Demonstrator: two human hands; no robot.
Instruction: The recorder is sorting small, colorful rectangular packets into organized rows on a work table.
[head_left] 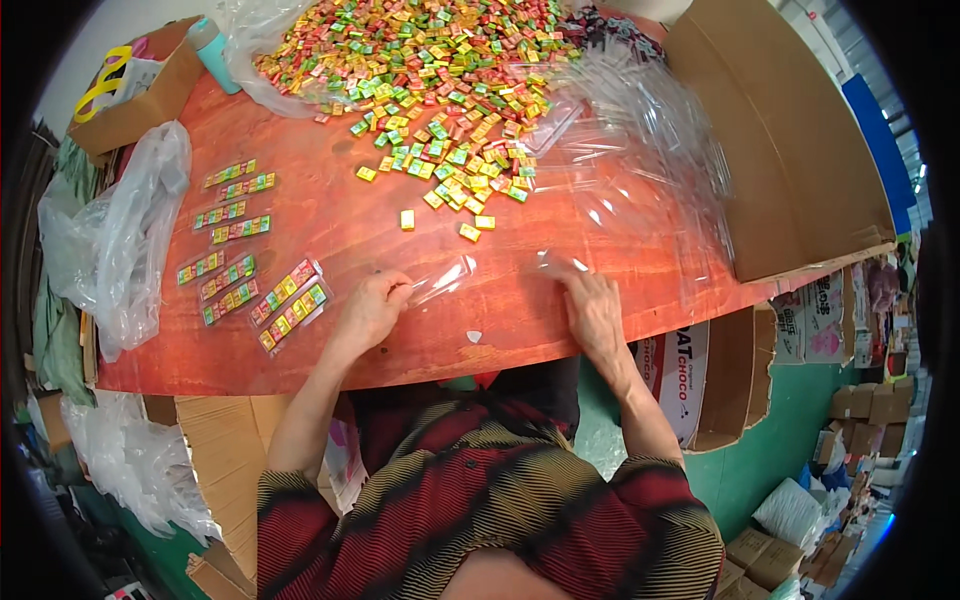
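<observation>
My left hand (372,315) is closed, its thumb and fingers pinching the near end of a narrow clear plastic tray (445,279) just over the red tabletop. To the right, my right hand (596,312) is bent downward, fingertips together on another clear plastic piece (560,263), which is blurred by motion. Left of my left hand lie filled clear packs (290,304), each with a row of small yellow, red and green boxes. A few loose yellow boxes (470,232) sit beyond my hands, in front of a large heap of small coloured boxes (430,90).
Clear plastic trays (640,150) are piled at the right beside a tall cardboard box (780,140). More filled packs (240,228) lie at the left, near a crumpled plastic bag (145,240). A turquoise bottle (212,55) stands far left. A white scrap (473,337) lies near the front edge.
</observation>
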